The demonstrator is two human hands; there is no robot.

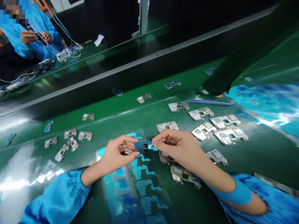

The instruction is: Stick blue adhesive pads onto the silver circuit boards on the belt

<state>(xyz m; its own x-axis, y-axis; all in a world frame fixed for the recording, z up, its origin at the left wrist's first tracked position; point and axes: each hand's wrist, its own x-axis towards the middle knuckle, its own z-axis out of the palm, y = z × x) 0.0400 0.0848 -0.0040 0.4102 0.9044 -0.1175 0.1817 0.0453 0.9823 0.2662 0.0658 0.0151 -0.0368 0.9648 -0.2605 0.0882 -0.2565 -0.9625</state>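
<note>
Left hand and right hand pinch a blue film piece between their fingers; more pieces sit on the backing sheet, while most circuit boards on the counter look bare.

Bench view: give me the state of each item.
Blue film piece: held between both hands.
Left hand: pinching it.
Right hand: fingertips pinching it.
Film sheet: flat on bench, blue shapes on it.
Circuit boards: lying flat, spread out.
Tweezers: lying on bench, unheld.
</note>
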